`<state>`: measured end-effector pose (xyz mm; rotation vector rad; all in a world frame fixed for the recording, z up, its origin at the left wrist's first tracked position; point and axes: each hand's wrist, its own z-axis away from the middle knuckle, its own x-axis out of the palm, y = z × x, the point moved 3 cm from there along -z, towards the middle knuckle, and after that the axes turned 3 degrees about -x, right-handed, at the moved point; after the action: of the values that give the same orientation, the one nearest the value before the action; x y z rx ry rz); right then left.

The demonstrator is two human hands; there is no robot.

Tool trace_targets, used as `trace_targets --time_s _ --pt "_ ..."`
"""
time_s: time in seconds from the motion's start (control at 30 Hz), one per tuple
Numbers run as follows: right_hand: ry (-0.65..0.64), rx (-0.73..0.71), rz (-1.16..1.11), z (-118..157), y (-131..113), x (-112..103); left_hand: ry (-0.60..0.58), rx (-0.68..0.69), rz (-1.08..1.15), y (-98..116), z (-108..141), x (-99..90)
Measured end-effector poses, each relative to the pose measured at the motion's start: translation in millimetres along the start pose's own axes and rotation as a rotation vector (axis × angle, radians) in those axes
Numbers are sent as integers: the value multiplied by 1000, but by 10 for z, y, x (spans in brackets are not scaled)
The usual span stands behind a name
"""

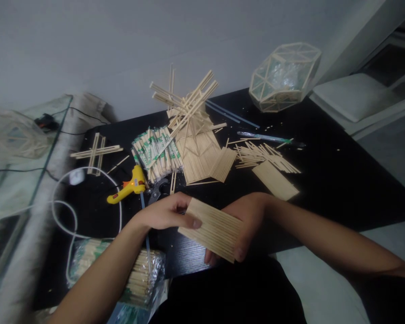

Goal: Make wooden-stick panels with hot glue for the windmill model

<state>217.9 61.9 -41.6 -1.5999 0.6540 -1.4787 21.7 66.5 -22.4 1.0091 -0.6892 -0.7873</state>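
Both my hands grip a small flat panel of wooden sticks (216,227) laid side by side, tilted above the table's front edge. My left hand (170,213) pinches its left end, with the thumb on top. At the right end, my right hand (246,222) has its thumb over the edge and fingers underneath, partly hidden. Just beyond lie larger stick panels (199,157) and a similar loose panel (276,181). Near my left hand rest a yellow glue gun (130,185) and dark-handled cutters (158,191).
A built stick structure (191,101) rises at the back. Wrapped chopsticks (157,150) and cut sticks (266,155) lie around it. A polyhedral stick frame (285,78) stands back right. A white cord (120,211) loops at left, above another bag of chopsticks (143,274).
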Motion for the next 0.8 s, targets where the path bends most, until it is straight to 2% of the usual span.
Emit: trace_targets --time_s 0.13,0.23,0.33,0.8 --pt "57 -51 49 -4 7 -37 267 36 42 9 -48 -72" --pt "151 -94 88 4 9 -98 379 54 17 -9 -67 -100" --pt "195 -123 65 -1 23 -138 389 63 33 -40 -75 -102" --pt "214 -133 -28 -38 153 -215 353 136 17 15 -40 -91"
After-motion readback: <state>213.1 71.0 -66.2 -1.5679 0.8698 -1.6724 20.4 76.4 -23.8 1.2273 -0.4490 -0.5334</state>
